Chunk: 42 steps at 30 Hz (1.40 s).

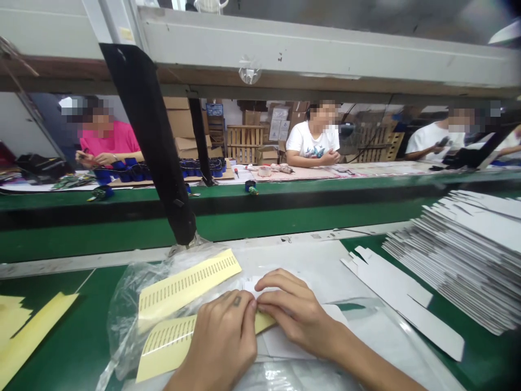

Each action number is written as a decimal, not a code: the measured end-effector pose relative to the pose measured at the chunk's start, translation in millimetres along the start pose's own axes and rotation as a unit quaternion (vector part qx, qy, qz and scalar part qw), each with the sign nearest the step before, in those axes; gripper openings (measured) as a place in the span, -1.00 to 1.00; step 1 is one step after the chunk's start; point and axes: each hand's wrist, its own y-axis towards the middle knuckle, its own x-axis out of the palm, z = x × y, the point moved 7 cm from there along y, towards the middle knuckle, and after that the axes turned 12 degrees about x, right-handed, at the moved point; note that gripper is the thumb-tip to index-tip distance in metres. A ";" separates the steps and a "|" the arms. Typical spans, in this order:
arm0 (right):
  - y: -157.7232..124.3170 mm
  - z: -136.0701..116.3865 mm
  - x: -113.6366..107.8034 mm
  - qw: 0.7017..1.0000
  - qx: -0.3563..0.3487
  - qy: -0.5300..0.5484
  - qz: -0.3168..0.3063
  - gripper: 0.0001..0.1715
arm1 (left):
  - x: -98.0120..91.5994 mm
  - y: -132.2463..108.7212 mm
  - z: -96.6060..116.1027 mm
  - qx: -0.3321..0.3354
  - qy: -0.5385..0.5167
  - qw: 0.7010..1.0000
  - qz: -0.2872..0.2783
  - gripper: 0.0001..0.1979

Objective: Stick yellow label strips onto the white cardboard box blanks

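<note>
My left hand [226,331] lies over a yellow label sheet [169,339] with rows of small dark print, its thumb and fingers closed on the sheet. My right hand [295,309] is pinched, its thumb and fingertips meeting the left fingertips at the sheet's upper edge. Whatever is between the right fingers is too small or hidden to make out. Beneath both hands is white card [280,345], partly covered by them. A second yellow label sheet [189,282] lies just beyond the left hand on clear plastic film [126,304].
Flat white cartons [456,260] are stacked at the right, with one loose carton [402,298] beside them. More yellow sheets [36,336] lie far left. A black post [152,146] rises behind the film. Beyond the green conveyor [264,209], several people sit at a bench.
</note>
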 end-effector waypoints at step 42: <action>1.2 100.7 9.7 0.826 0.476 0.297 -0.045 -0.88 | 43.3 -28.2 30.3 0.233 0.143 0.957 -0.097 -0.74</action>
